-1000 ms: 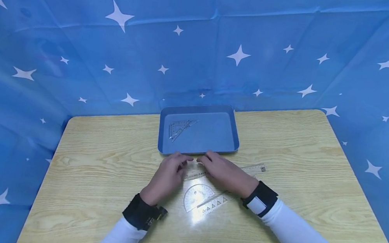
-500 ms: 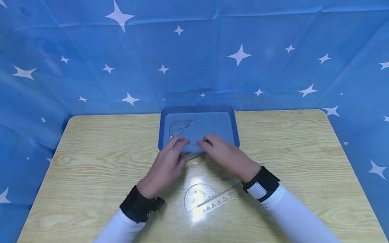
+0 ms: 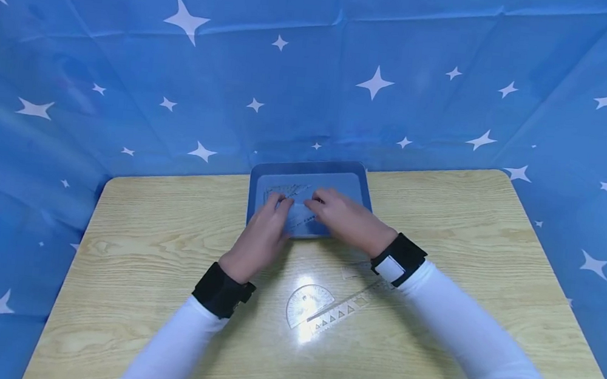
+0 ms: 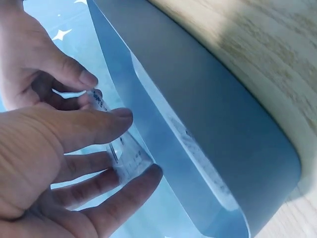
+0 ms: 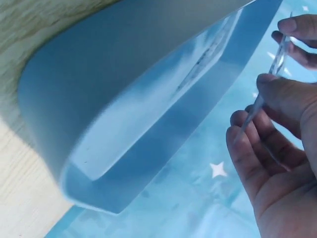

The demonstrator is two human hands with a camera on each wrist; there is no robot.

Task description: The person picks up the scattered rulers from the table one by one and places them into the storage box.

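Note:
Both hands are over the blue tray [image 3: 311,168] in the head view, a clear set square [image 4: 131,166] held between them. My left hand [image 3: 259,234] pinches one end, its thumb on the near face and fingers behind, as the left wrist view shows. The right hand [image 3: 348,221] grips the other end with thumb and fingers. From the right wrist view the held piece appears nearly edge-on, above the tray rim. Another clear set square [image 3: 280,190] lies in the tray's left part, partly covered by the left fingers.
On the wooden table [image 3: 168,225] nearer me lie a clear protractor [image 3: 298,311] and a ruler with triangular cut-outs [image 3: 334,318]. A further clear strip [image 3: 351,271] lies partly under the right forearm. Behind the tray hangs a blue star-patterned cloth [image 3: 314,81].
Both hands have lifted the set square from the table and carried it forward, over the tray's front rim to above its inside. The protractor and the ruler stay where they were.

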